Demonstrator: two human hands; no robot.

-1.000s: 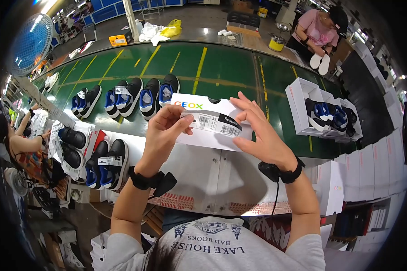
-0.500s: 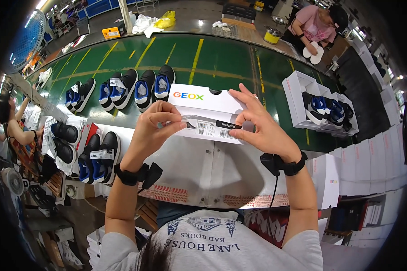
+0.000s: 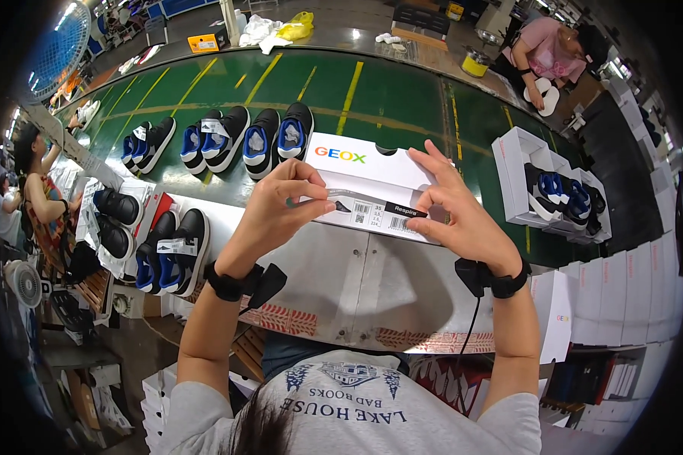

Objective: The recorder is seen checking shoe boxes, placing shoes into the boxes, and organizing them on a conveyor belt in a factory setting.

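A white shoebox (image 3: 376,151) lies before me at the near edge of the green conveyor, with a cut-out notch in its top edge. A printed label (image 3: 369,214) with barcodes and a black patch spans its near side. With thumb and forefinger my left hand (image 3: 284,208) pinches the label's left end. At the right end, the thumb and forefinger of my right hand (image 3: 463,216) close on the label's edge, its other fingers stretched up along the box. Whether the label is fully stuck to the box I cannot tell.
Pairs of black shoes (image 3: 259,144) with blue linings stand on the conveyor (image 3: 387,91). More shoes (image 3: 176,250) sit at the near left. An open white box (image 3: 512,163) holds shoes at right, beside stacked white boxes (image 3: 622,280). Across the conveyor, a person (image 3: 546,53) handles white soles.
The view has shifted, so the scene sits farther right. My hands keep nearly the same hold on the label. Across the conveyor, the person's head and hands have moved slightly.
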